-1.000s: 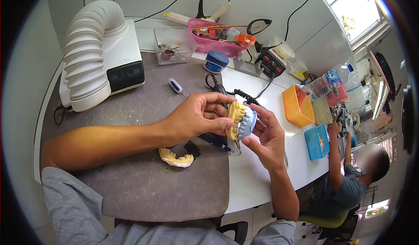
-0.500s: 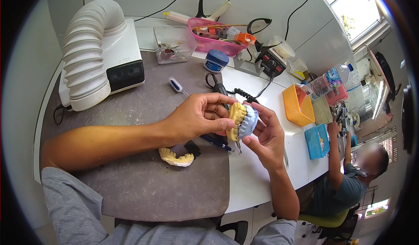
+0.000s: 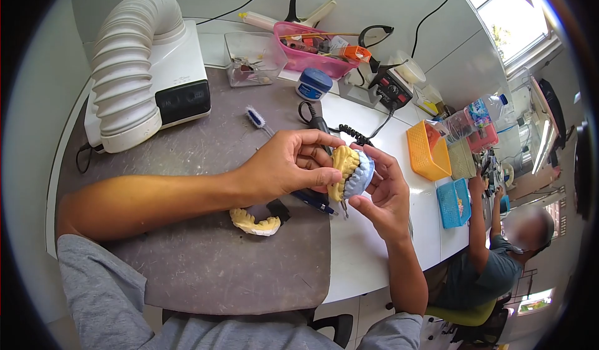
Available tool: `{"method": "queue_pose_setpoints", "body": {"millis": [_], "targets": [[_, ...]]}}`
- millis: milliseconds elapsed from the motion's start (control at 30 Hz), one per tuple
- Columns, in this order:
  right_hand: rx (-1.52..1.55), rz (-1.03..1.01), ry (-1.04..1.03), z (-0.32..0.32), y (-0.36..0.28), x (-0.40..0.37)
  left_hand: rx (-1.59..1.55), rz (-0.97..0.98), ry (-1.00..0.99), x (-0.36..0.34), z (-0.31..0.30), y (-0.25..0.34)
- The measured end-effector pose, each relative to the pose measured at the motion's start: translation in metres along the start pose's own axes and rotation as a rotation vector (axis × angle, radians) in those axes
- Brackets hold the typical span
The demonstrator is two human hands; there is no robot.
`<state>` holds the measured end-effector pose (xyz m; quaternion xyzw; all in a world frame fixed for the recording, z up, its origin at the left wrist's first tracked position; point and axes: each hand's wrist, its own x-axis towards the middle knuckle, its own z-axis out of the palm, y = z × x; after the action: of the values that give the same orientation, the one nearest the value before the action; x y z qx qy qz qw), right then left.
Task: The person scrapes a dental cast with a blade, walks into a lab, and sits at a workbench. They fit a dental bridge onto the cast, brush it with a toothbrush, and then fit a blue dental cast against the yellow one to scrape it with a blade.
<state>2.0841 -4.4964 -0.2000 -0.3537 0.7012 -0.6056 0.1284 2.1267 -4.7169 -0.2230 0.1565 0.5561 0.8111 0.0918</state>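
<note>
Between my hands, a yellow dental cast (image 3: 342, 174) and a blue dental cast (image 3: 360, 175) meet along their teeth, above the desk. My left hand (image 3: 299, 163) pinches the yellow cast with thumb and fingers. Around the blue cast, my right hand (image 3: 388, 194) has its thumb below and fingers behind. A partial yellow-and-white dental cast (image 3: 254, 224) lies on the mat under my left forearm, beside a small black piece (image 3: 278, 210). Below my left hand is a dark blue pen (image 3: 317, 203), partly hidden. A toothbrush (image 3: 255, 118) lies beyond that hand.
A white machine (image 3: 181, 69) with a ribbed hose stands at left. Behind are a clear container (image 3: 254, 69), a pink basket (image 3: 318, 63), a blue-lidded jar (image 3: 313, 84) and a corded handpiece (image 3: 319, 124). Orange (image 3: 430, 156) and blue baskets (image 3: 450, 203) stand right, near a co-worker (image 3: 480, 275).
Both casts have tilted slightly in my hands, turning more of their tooth rows into view. They remain held together. The whole view has shifted a little.
</note>
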Motion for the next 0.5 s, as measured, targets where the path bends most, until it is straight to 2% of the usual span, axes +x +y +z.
{"method": "queue_pose_setpoints", "body": {"millis": [333, 500], "targets": [[-0.026, -0.015, -0.003, -0.002, 0.0047, -0.0005, 0.002, 0.021, -0.001, -0.0003, -0.0003, -0.0001], [-0.134, -0.107, -0.014, 0.0005, 0.0043, -0.0026, 0.135, 0.063, 0.042, -0.002, 0.0021, 0.0016]]}}
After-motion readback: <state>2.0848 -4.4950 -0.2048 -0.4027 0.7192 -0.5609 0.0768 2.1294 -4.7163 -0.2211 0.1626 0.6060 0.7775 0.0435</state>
